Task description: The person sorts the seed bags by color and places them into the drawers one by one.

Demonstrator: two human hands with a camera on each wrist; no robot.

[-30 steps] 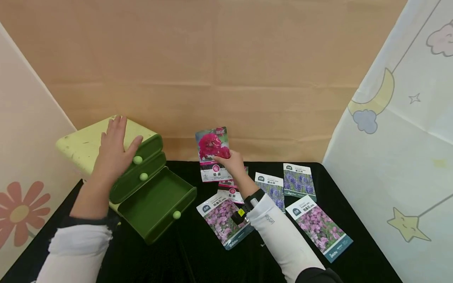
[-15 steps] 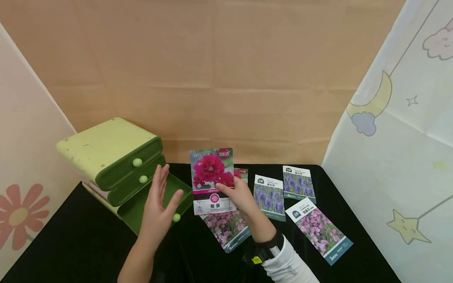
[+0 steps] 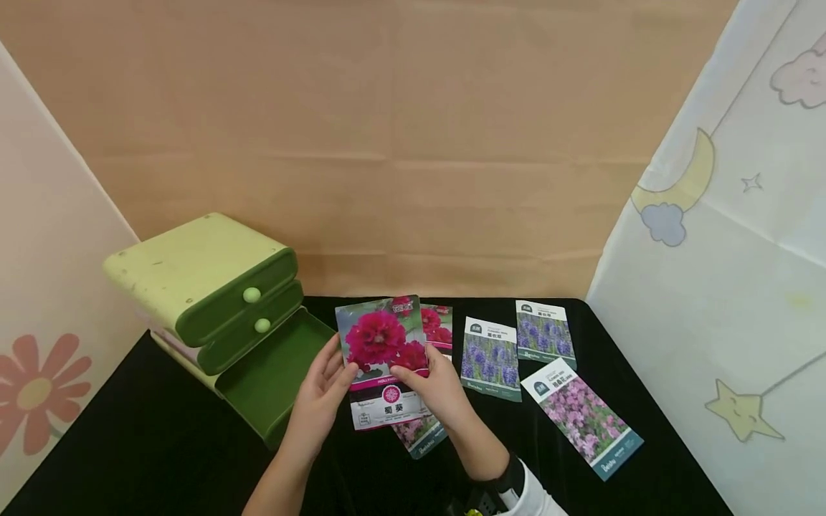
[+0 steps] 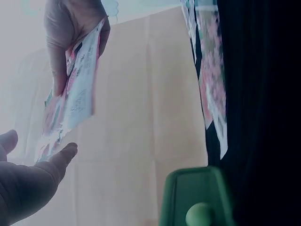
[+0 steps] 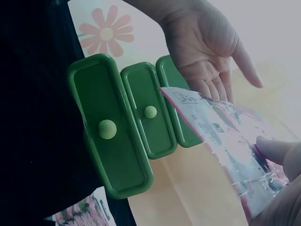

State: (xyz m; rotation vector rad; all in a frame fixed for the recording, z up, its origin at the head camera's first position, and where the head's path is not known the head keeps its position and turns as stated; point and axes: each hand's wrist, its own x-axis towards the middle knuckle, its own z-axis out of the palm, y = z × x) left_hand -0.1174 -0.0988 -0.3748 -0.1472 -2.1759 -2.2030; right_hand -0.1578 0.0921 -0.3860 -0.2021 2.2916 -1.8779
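A seed packet (image 3: 381, 358) with a dark pink hollyhock flower is held up in front of the table, tilted. My right hand (image 3: 442, 390) pinches its right edge, thumb across the front and fingers behind. At the left edge, my left hand (image 3: 323, 394) has its fingers partly behind the packet. Its thumb (image 5: 247, 66) stands out straight, away from the packet, in the right wrist view. Behind the held packet lie a second hollyhock packet (image 3: 439, 326) and a pink-flowered packet (image 3: 419, 436), both partly covered.
A light green drawer box (image 3: 200, 272) stands at the left, its bottom drawer (image 3: 277, 380) pulled out and two upper drawers closed. Two purple-flowered packets (image 3: 490, 362) and another pink-flowered packet (image 3: 584, 416) lie at the right on the black cloth (image 3: 361, 480).
My left hand has left the box top and come right to the packet's left edge. My right hand has brought the hollyhock packet lower and nearer.
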